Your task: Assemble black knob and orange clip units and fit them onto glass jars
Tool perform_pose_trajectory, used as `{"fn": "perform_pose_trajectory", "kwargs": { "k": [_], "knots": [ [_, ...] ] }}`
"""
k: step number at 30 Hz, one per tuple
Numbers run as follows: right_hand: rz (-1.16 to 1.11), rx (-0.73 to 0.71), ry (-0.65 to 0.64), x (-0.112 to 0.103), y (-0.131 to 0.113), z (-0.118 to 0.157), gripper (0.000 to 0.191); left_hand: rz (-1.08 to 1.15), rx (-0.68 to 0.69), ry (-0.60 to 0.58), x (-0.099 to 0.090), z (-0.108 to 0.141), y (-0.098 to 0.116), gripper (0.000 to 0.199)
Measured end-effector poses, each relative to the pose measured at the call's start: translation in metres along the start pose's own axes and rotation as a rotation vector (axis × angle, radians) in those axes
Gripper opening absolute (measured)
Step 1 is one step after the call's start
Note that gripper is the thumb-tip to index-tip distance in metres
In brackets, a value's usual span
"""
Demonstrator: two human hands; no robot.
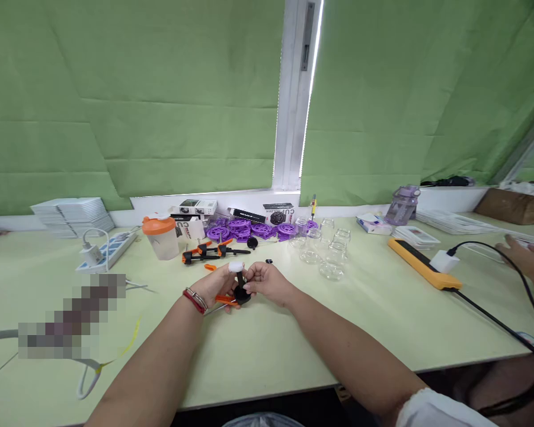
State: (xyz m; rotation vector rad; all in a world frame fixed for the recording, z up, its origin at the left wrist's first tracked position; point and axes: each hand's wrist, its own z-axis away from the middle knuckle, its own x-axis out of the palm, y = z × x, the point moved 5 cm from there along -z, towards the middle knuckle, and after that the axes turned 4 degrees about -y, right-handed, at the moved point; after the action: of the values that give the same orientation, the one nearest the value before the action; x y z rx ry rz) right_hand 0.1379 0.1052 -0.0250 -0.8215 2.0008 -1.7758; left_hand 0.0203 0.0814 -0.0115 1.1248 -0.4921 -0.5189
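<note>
Above the table, in the head view, my left hand (220,287) is closed around a black clamp (240,280) with an orange handle (226,300). A white round cap (235,267) tops its black stem, and a dark round disc sits at the lower end. My right hand (267,280) pinches at the clamp's side by the disc; any small part between those fingertips is too small to make out. A thin metal rod (216,309) sticks out below my left hand. Beyond my hands lie several black-and-orange clamps (208,252), a loose orange piece (210,267) and a black disc (252,242).
Purple plastic wheels (240,230) and boxes (278,214) line the wall. Clear jars (332,267) stand right of centre. An orange-lidded cup (162,237) and white power strip (111,249) are left; a yellow power strip (422,264) and another person's hand (524,258) are right.
</note>
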Motion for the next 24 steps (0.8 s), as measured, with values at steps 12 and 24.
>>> {"fn": "perform_pose_trajectory", "kwargs": {
  "k": [12,24],
  "knots": [
    [0.014,-0.01,-0.002,-0.0008,0.0011,-0.0007,0.037,0.025,-0.016,-0.018,-0.004,-0.0025,-0.0021,0.056],
    [0.018,0.002,0.005,0.0009,-0.0009,0.0002,0.037,-0.003,0.004,0.006,-0.0006,0.0001,0.0005,0.055]
  ]
}}
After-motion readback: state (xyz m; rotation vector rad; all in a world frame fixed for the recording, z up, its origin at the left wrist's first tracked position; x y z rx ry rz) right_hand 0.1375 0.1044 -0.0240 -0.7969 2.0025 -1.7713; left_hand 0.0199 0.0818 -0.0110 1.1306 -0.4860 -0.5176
